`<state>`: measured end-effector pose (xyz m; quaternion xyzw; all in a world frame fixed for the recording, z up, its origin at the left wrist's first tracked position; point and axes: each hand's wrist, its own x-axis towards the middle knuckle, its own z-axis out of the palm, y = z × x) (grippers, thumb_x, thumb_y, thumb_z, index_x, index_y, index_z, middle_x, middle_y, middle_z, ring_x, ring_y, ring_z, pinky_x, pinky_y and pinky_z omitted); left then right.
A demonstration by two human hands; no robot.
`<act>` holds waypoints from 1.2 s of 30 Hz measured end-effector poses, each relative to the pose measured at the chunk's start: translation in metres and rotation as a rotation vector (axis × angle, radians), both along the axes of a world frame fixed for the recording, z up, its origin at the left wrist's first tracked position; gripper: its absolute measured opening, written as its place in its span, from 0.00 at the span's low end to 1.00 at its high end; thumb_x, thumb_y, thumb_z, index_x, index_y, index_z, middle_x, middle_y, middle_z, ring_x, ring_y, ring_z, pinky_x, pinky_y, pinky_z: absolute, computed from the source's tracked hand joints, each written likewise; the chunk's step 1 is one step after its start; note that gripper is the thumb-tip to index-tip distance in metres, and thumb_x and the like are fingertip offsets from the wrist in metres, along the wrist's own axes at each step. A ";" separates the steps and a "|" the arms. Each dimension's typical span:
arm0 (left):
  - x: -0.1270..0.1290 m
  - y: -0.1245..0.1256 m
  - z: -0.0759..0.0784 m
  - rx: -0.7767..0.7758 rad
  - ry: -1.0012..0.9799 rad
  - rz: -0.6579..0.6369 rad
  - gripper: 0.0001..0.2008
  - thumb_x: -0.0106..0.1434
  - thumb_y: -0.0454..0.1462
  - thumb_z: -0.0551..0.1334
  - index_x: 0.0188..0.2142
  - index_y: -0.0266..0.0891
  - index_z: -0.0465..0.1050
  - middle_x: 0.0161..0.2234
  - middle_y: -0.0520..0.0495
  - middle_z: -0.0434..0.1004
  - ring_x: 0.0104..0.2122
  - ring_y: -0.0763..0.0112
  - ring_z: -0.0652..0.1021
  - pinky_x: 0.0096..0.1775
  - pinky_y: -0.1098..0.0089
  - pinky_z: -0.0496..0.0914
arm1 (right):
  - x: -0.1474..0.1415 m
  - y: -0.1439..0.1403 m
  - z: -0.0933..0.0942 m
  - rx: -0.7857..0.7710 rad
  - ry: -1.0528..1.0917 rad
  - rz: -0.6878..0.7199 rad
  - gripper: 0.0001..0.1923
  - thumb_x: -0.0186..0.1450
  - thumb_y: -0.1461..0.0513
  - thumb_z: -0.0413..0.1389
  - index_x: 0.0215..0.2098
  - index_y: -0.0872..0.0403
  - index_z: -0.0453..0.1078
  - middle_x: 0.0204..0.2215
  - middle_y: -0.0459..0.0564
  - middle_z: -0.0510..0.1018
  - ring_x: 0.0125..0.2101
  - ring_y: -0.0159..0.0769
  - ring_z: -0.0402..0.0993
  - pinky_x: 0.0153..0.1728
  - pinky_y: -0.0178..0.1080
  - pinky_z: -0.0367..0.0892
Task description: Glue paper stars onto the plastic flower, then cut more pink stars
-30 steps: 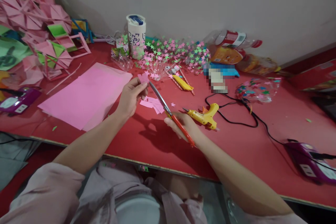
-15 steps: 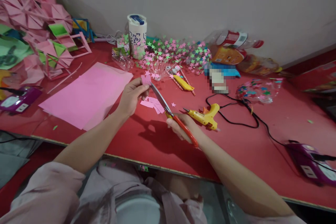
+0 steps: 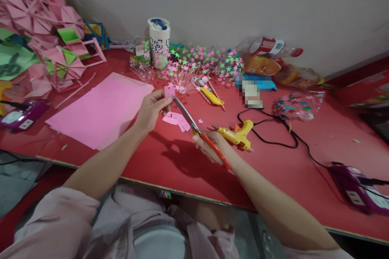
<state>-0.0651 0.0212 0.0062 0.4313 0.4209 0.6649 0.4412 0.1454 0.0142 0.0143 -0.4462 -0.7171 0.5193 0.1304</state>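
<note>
Red table [image 3: 146, 162] with one pair of scissors [image 3: 195, 127], one pink paper scrap [image 3: 169, 91], one glue gun [image 3: 234, 134].
Left of the glue gun, the left hand [image 3: 149, 111] pinches the scrap, more upright than a second ago; nearer the gun, the right hand [image 3: 221, 142] grips the scissors' handles.

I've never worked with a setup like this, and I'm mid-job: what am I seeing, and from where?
There is no machine: these are a person's two bare hands, seen from a camera worn on the head, looking forward and down. The left grip pinches a small pink paper piece; the right grip holds red-handled scissors pointing toward it. On the red table lie pink sheets, cut scraps and a yellow glue gun; a white cup stands behind.
</note>
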 end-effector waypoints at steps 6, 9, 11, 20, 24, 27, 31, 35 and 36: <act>-0.002 0.001 0.001 0.003 0.007 -0.012 0.07 0.53 0.35 0.62 0.21 0.37 0.67 0.15 0.56 0.66 0.15 0.84 0.65 0.18 0.80 0.59 | 0.001 0.006 -0.002 -0.029 -0.057 0.016 0.25 0.55 0.41 0.54 0.20 0.52 0.58 0.09 0.37 0.57 0.09 0.25 0.54 0.12 0.31 0.51; -0.002 0.001 0.000 0.001 0.006 -0.012 0.07 0.52 0.34 0.62 0.20 0.37 0.67 0.15 0.56 0.66 0.15 0.84 0.64 0.18 0.80 0.58 | 0.002 0.006 -0.001 -0.015 -0.063 0.026 0.25 0.55 0.40 0.54 0.19 0.52 0.57 0.10 0.38 0.57 0.09 0.25 0.55 0.12 0.31 0.51; -0.002 0.001 0.000 -0.001 0.002 -0.013 0.07 0.52 0.34 0.62 0.20 0.37 0.67 0.14 0.56 0.66 0.15 0.84 0.64 0.18 0.80 0.58 | 0.002 0.006 -0.001 -0.021 -0.067 0.030 0.26 0.55 0.40 0.54 0.19 0.52 0.57 0.10 0.38 0.58 0.09 0.25 0.55 0.12 0.32 0.51; -0.002 0.001 0.000 -0.021 0.008 -0.007 0.06 0.52 0.35 0.61 0.21 0.37 0.68 0.15 0.56 0.66 0.15 0.84 0.64 0.17 0.80 0.58 | 0.001 0.005 -0.001 -0.046 -0.071 0.020 0.26 0.54 0.39 0.54 0.20 0.52 0.57 0.09 0.37 0.56 0.08 0.25 0.54 0.11 0.31 0.51; -0.002 0.001 -0.001 -0.020 0.008 -0.018 0.04 0.52 0.35 0.61 0.22 0.37 0.68 0.15 0.56 0.66 0.15 0.83 0.65 0.17 0.79 0.59 | 0.001 0.003 -0.002 -0.006 -0.028 0.019 0.26 0.56 0.40 0.53 0.20 0.52 0.56 0.09 0.36 0.55 0.08 0.24 0.53 0.11 0.30 0.50; -0.005 0.002 -0.003 0.010 0.035 -0.024 0.06 0.53 0.35 0.60 0.21 0.38 0.68 0.16 0.55 0.66 0.16 0.82 0.66 0.18 0.79 0.60 | 0.001 0.002 -0.003 -0.001 -0.009 0.021 0.26 0.56 0.40 0.54 0.20 0.52 0.56 0.08 0.36 0.55 0.08 0.24 0.52 0.11 0.31 0.49; -0.007 0.004 -0.004 0.067 0.065 0.050 0.09 0.55 0.35 0.60 0.19 0.38 0.64 0.17 0.55 0.65 0.18 0.81 0.67 0.20 0.78 0.62 | 0.000 0.002 -0.002 -0.028 0.008 0.002 0.25 0.56 0.41 0.54 0.20 0.52 0.57 0.08 0.36 0.56 0.08 0.24 0.53 0.11 0.31 0.49; -0.005 0.003 -0.003 0.058 0.032 0.068 0.08 0.53 0.35 0.61 0.21 0.39 0.64 0.17 0.56 0.65 0.17 0.82 0.66 0.20 0.79 0.61 | -0.001 0.001 -0.002 -0.032 0.002 -0.015 0.25 0.56 0.41 0.54 0.21 0.53 0.59 0.08 0.37 0.58 0.08 0.24 0.54 0.12 0.30 0.51; -0.003 0.002 -0.002 0.049 0.021 0.060 0.08 0.53 0.35 0.62 0.21 0.39 0.63 0.17 0.56 0.66 0.17 0.83 0.66 0.20 0.79 0.61 | -0.001 0.001 -0.002 -0.032 0.002 -0.013 0.25 0.56 0.41 0.54 0.21 0.53 0.59 0.08 0.37 0.58 0.08 0.24 0.54 0.12 0.30 0.51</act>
